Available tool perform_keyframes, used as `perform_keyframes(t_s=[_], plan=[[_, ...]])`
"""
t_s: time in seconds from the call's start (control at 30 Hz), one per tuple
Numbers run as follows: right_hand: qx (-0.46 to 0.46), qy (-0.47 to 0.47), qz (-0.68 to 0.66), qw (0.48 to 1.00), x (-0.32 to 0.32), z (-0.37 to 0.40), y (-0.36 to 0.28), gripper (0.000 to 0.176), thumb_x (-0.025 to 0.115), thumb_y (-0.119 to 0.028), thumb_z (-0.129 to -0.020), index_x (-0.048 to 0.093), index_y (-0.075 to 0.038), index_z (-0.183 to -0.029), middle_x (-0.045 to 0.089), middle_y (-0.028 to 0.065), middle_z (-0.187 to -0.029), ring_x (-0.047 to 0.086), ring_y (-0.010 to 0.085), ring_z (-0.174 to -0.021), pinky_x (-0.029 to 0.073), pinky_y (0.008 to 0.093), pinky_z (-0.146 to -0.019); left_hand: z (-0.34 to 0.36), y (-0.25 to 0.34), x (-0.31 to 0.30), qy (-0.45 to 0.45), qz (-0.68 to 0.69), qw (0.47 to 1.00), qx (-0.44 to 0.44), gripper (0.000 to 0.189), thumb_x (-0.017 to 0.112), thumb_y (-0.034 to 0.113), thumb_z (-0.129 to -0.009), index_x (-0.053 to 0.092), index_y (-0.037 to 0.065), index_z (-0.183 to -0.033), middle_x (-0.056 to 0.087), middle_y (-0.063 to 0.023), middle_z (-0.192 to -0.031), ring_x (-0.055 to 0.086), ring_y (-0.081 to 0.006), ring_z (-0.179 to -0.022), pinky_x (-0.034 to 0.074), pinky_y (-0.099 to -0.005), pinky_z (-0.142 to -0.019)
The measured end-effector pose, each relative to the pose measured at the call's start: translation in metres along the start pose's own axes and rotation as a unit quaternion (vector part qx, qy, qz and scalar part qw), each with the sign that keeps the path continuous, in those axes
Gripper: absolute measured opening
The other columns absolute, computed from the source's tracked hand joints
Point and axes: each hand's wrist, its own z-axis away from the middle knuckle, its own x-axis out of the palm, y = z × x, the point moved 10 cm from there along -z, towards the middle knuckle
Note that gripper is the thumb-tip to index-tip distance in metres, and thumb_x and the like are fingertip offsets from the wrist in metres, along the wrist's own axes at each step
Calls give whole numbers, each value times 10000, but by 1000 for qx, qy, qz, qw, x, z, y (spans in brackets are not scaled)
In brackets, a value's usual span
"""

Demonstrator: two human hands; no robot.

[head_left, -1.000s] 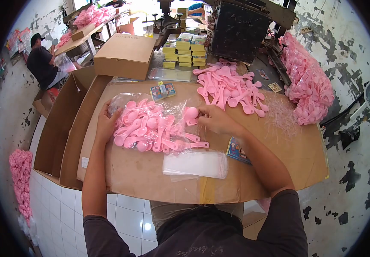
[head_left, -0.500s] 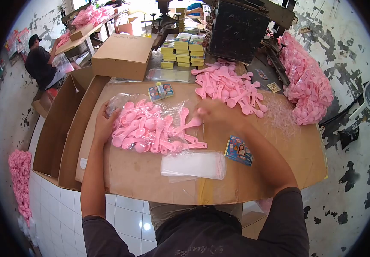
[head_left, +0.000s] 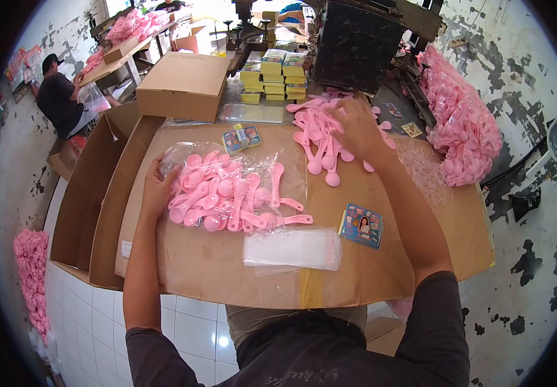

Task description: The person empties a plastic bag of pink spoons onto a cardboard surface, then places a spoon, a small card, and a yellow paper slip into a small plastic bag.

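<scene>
A clear plastic bag (head_left: 294, 169) filled with pink plastic spoons (head_left: 213, 193) lies flat on the cardboard-covered table. My left hand (head_left: 157, 186) grips the bag's left edge, thumb on top. Over a loose pile of pink spoons (head_left: 317, 132) at the back reaches my right hand (head_left: 361, 132), its fingers apart and bent down toward the spoons; no spoon shows in its grasp. In front of the filled bag is a stack of flat clear bags (head_left: 290, 249). A stack of printed cards (head_left: 361, 226) sits right of those.
Banded cards (head_left: 241, 138) lie behind the filled bag. A closed carton (head_left: 182, 80), stacked yellow-edged cards (head_left: 275, 76) and a black machine (head_left: 356, 48) line the back. Open cartons (head_left: 91, 200) stand left. Bagged pink spoons (head_left: 462, 122) are heaped right. A person (head_left: 62, 97) sits far left.
My right hand has moved from the filled bag's right side up and right to the loose spoons. The spoon beside that hand is gone from there. My left hand stays put.
</scene>
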Motion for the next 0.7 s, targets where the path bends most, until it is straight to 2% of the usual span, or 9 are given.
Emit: perform_keyframes(t_s=[0.07, 0.13, 0.23, 0.33, 0.43, 0.5, 0.57, 0.67, 0.7], plan=[[42, -204, -211, 955, 40, 11, -33, 410, 722, -156, -860, 678, -116, -1266, 638, 153, -1246, 575, 348, -1150, 436, 489, -997, 1, 5, 2, 2, 0, 1000, -4, 520, 718, 149, -968, 522, -43, -1410, 645, -139, -1300, 624, -177, -1164, 506, -305, -989], [-91, -211, -342, 911, 30, 31, -115, 420, 743, -153, -838, 669, -88, -1246, 649, 113, -1202, 583, 315, -1163, 437, 465, -1028, 1, 3, 1, 5, -3, 1000, -8, 523, 717, 148, -968, 519, -45, -1412, 643, -140, -1303, 622, -177, -1169, 505, -305, -989], [-168, -95, -217, 957, 33, 49, -152, 366, 730, -153, -849, 664, -45, -1192, 668, 110, -1162, 592, 294, -1165, 424, 455, -1073, 0, -4, 1, 1, 5, 1000, -7, 524, 716, 147, -969, 516, -46, -1413, 640, -142, -1309, 620, -179, -1173, 504, -304, -988], [-158, -225, -155, 949, 64, 54, -147, 312, 733, -166, -837, 666, -24, -1107, 682, 115, -1141, 600, 289, -1172, 424, 451, -1086, 0, -3, 1, -3, 8, 1000, -3, 524, 715, 148, -970, 515, -48, -1413, 638, -143, -1311, 619, -181, -1172, 504, -304, -988], [-132, -249, -192, 940, 50, 47, -125, 284, 734, -152, -826, 661, -42, -1077, 676, 110, -1138, 595, 278, -1178, 432, 431, -1046, -2, -2, 1, 2, 8, 1000, 2, 528, 717, 147, -967, 514, -49, -1414, 641, -141, -1302, 621, -181, -1167, 504, -304, -987], [-31, -387, -167, 906, 46, 40, -86, 224, 704, -115, -845, 676, -40, -1055, 675, 109, -1062, 620, 283, -1116, 462, 431, -966, 0, -3, 0, 6, -1, 1000, -1, 529, 719, 147, -965, 517, -47, -1413, 645, -137, -1293, 624, -179, -1158, 506, -303, -983], [116, -377, -191, 899, 46, 34, -31, 170, 684, -67, -845, 691, -43, -1013, 677, 113, -995, 643, 311, -1017, 487, 441, -887, 1, 3, 1, 5, -22, 1000, -8, 528, 723, 147, -962, 522, -44, -1411, 649, -134, -1282, 627, -175, -1145, 507, -300, -974], [1, -13, 96, 995, 1, 19, -16, 254, 667, -33, -819, 698, -67, -1069, 664, 122, -1033, 645, 323, -1010, 485, 439, -929, -2, -1, -1, 4, -7, 1000, 9, 520, 726, 152, -960, 534, -41, -1403, 654, -130, -1271, 630, -166, -1120, 510, -294, -957], [13, -58, 12, 998, 4, 15, -23, 236, 667, -41, -824, 696, -52, -1058, 664, 131, -1057, 631, 326, -1055, 486, 437, -937, -3, -1, -1, 5, 1, 1000, 6, 521, 726, 151, -959, 534, -42, -1403, 654, -130, -1272, 629, -166, -1121, 510, -294, -956]])
